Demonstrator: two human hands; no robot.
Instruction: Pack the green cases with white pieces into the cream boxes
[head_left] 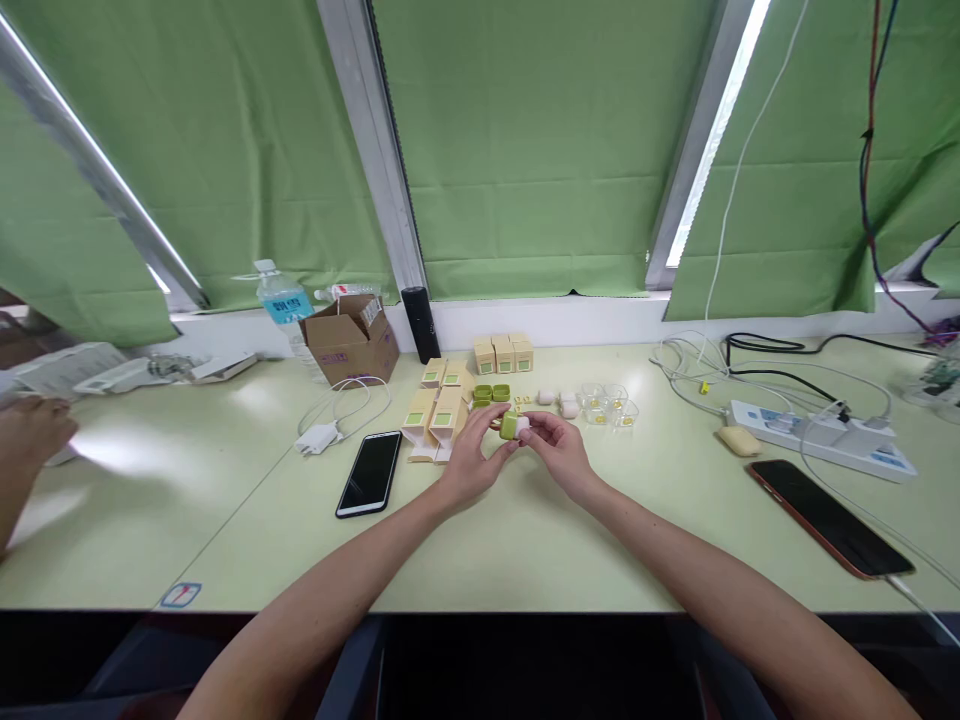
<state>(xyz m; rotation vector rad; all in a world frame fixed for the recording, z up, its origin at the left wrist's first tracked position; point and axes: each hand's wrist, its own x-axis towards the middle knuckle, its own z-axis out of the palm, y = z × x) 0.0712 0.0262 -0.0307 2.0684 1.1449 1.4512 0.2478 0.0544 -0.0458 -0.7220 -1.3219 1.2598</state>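
Note:
My left hand (474, 455) has its fingers closed around a small green square cup (509, 425). Against the cup's right side, my right hand (561, 452) pinches a small pale pinkish-white block (522, 424); whether it sits inside the cup I cannot tell. Just behind my left hand stand several more green cups (492, 392). Tiny yellow pieces (523, 399) lie beyond my fingertips. To their right are a few pale blocks (568, 405) and several clear domed covers (606, 403) with yellow bits in them. Open cream cardboard boxes (421, 415) lie left of my left hand.
Closed cream boxes (503, 354) line the back edge. Left are a dark phone (370, 474), a white charger (318, 438), a brown carton (351, 340) and a water bottle (285, 305). Right are a power strip (821, 440) and another phone (831, 518). Another person's hand (34, 432) shows far left.

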